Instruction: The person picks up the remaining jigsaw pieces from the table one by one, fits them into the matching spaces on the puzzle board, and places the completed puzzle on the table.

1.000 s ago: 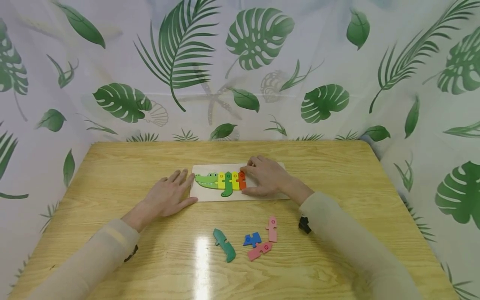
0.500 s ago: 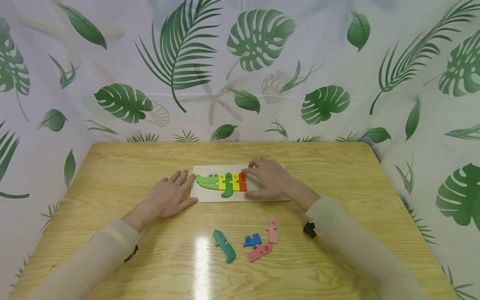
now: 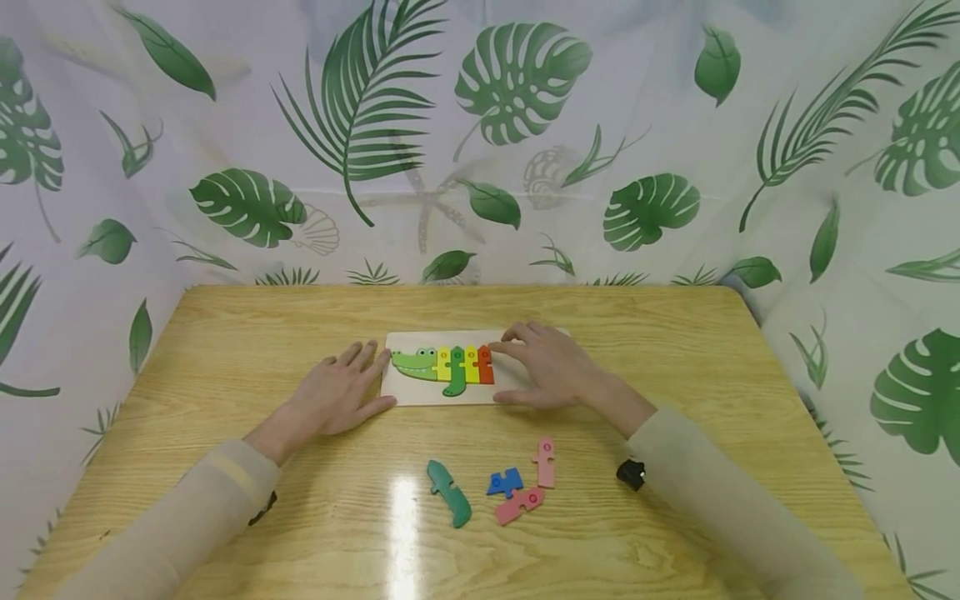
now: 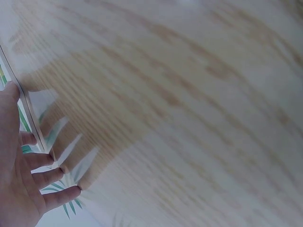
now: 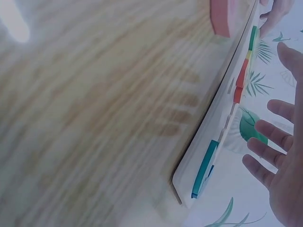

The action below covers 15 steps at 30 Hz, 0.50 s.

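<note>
A white puzzle board (image 3: 412,397) lies on the table, bearing a green crocodile-head piece (image 3: 415,364), then yellow, green, yellow and red pieces in a joined row. My left hand (image 3: 337,392) lies at the board's left end, fingers straight, thumb and index finger touching its edge. Over the board's right part hovers my right hand (image 3: 551,367), holding nothing; its thumb and fingers are spread just right of the red piece (image 3: 486,367). In the right wrist view, a teal piece (image 5: 205,168) sits at the board's other end, which my right hand hides from the head camera.
Loose on the table in front of the board are a teal piece (image 3: 450,493), a blue piece (image 3: 506,482), an upright-lying pink piece (image 3: 546,465) and a slanted pink piece (image 3: 519,506). A leaf-patterned curtain (image 3: 540,250) borders the table's back and sides.
My right hand has drawn slightly right and nearer to me, its fingertips parting from the red piece. My left hand and the loose pieces have stayed in place.
</note>
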Available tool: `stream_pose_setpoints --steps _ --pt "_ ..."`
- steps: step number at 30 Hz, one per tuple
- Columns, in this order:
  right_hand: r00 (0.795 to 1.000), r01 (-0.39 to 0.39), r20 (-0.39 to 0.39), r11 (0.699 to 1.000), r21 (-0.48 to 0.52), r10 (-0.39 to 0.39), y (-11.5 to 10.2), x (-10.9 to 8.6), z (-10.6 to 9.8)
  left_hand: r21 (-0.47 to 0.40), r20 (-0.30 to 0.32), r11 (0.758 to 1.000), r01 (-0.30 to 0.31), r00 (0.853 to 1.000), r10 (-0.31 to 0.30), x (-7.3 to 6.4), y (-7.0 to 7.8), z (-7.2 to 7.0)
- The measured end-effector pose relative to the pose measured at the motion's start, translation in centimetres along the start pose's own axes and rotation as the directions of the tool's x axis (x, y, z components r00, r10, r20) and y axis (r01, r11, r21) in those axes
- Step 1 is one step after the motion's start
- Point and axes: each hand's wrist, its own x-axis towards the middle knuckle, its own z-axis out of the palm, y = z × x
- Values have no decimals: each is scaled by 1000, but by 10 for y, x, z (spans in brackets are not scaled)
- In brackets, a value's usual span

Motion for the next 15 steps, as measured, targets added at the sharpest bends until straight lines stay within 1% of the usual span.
stream_pose_setpoints --steps 9,15 --pt "1000 -8 -4 1000 -4 8 -2 -14 -3 2 0 1000 0 1000 0 1 0 0" --pt "999 27 -42 999 -35 -28 -3 -23 -4 1 2 1000 2 1000 -2 1 1 -1"
